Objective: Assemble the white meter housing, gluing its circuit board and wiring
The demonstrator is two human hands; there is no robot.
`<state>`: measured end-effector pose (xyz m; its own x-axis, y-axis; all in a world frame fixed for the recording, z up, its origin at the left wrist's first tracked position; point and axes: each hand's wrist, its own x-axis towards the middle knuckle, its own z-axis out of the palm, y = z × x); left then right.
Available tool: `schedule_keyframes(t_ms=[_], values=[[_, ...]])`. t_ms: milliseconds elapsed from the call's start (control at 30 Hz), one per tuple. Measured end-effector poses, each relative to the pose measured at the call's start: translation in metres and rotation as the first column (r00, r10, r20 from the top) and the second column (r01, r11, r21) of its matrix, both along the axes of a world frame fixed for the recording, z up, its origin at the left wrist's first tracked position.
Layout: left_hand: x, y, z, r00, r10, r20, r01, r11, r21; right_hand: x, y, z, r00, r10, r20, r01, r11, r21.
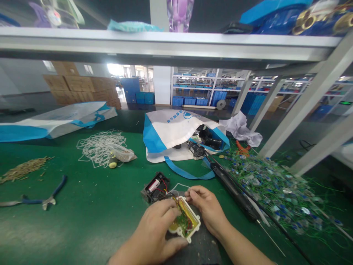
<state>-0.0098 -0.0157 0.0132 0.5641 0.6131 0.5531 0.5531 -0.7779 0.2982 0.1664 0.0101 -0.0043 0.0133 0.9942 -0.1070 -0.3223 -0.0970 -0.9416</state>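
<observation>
My left hand (154, 228) is wrapped around a small cream plastic housing (198, 223), thumb along its near edge and fingers over the top. Inside the housing lie a green circuit board (182, 221) and wires, partly covered by those fingers. At the far right corner, my right hand (206, 208) has thumb and forefinger pinched on a thin white cord (179, 185), which loops off to the left. Just beyond sits a black battery case (156, 187) with one battery and red wires. A dark block (205, 244) is under the housing.
A black electric screwdriver (234, 191) lies at right, beside a heap of green wires with small parts (284, 195). Farther back are an open white-and-blue bag (171, 129) and tangled white loops (100, 147). Blue-handled pliers (46, 200) rest at left. A shelf (165, 42) crosses overhead.
</observation>
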Motion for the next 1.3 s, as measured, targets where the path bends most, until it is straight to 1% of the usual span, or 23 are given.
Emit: schedule_keyframes(t_ms=[33,100,133,200,267,400,467,600,733,867,967,1067,1200,1300], values=[[-0.001,0.002,-0.003,0.997,0.049,0.065,-0.05,0.999,0.019,0.0,0.0,0.0,1.0,0.003,0.003,-0.003,1.0,-0.003],[-0.005,0.008,-0.011,0.967,0.164,0.196,-0.173,0.984,0.031,0.0,0.0,-0.001,1.0,0.009,0.008,-0.009,1.0,-0.007],[-0.007,0.011,-0.015,0.946,0.214,0.243,-0.226,0.974,0.023,0.0,-0.001,-0.001,1.0,0.012,0.009,-0.012,1.0,-0.008],[-0.01,0.018,-0.021,0.92,0.271,0.285,-0.283,0.959,0.003,0.0,-0.002,-0.001,1.0,0.013,0.008,-0.013,1.0,-0.007],[-0.011,0.022,-0.022,0.924,0.272,0.268,-0.278,0.96,-0.015,-0.001,-0.002,0.0,1.0,0.01,0.007,-0.01,1.0,-0.004],[-0.006,0.02,-0.019,0.968,0.189,0.167,-0.185,0.982,-0.034,0.0,-0.002,-0.001,1.0,0.006,0.002,-0.006,1.0,-0.003],[-0.003,0.018,-0.018,0.978,0.169,0.119,-0.167,0.986,-0.031,0.0,-0.001,-0.003,1.0,0.01,0.002,-0.01,1.0,-0.004],[-0.002,0.019,-0.023,0.981,0.189,0.046,-0.187,0.981,-0.047,0.001,-0.001,-0.005,1.0,0.02,0.02,-0.02,1.0,-0.003],[-0.005,0.022,-0.029,0.972,0.234,0.022,-0.233,0.971,-0.051,0.001,-0.001,-0.007,0.999,0.011,0.052,-0.011,1.0,0.011],[-0.005,0.022,-0.026,0.952,0.306,0.008,-0.305,0.952,-0.037,0.001,-0.001,-0.008,0.996,-0.012,0.09,0.008,0.999,0.046],[-0.002,0.019,-0.022,0.953,0.302,-0.011,-0.302,0.953,-0.006,0.001,-0.002,-0.007,0.993,-0.033,0.112,0.024,0.996,0.084],[0.001,0.015,-0.02,0.964,0.266,0.015,-0.266,0.962,0.054,0.0,-0.004,-0.007,0.99,-0.05,0.131,0.037,0.994,0.105],[0.002,0.008,-0.013,0.964,0.21,0.163,-0.239,0.953,0.185,0.0,-0.005,-0.009,0.984,-0.074,0.164,0.061,0.995,0.084],[-0.002,0.002,-0.005,0.961,0.13,0.245,-0.198,0.94,0.277,0.002,-0.004,-0.01,0.979,-0.073,0.192,0.061,0.996,0.068]])
